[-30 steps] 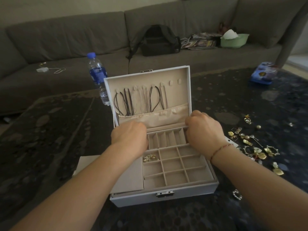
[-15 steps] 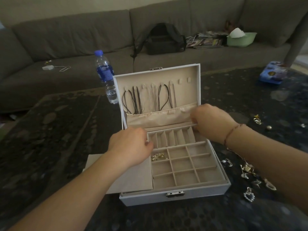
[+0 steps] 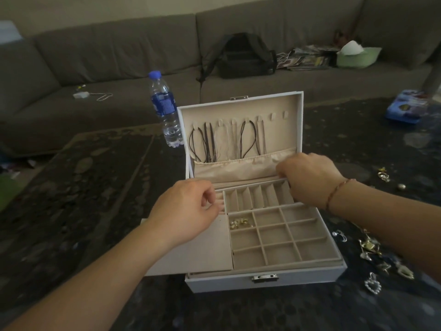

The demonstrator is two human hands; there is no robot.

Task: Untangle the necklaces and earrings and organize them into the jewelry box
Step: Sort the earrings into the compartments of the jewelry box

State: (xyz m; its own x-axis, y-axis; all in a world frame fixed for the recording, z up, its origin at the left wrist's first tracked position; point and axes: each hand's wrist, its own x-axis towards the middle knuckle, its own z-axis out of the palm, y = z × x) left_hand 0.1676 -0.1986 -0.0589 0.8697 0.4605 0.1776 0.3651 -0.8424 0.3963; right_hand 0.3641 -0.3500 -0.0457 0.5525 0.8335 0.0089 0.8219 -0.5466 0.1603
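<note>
Dark table [image 3: 95, 187]: both hands on jewelry box tray [image 3: 274, 240]

home living room | grey sofa [image 3: 119, 56] | dark coffee table [image 3: 71, 187]

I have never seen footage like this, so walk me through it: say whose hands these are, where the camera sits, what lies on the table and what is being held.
There is no machine here. A person wears a wide-angle camera on the head, looking forward and down at their own two bare hands.

On the dark patterned table stands a white jewelry box with beige lining, its lid open. Dark cord necklaces hang inside the lid. One compartment holds small gold earrings. More loose gold and silver jewelry lies on the table right of the box, and a clear water bottle with a blue cap stands behind it.

The left hand and right hand have curled fingers on the beige compartment tray, at its left end and back right corner.
</note>
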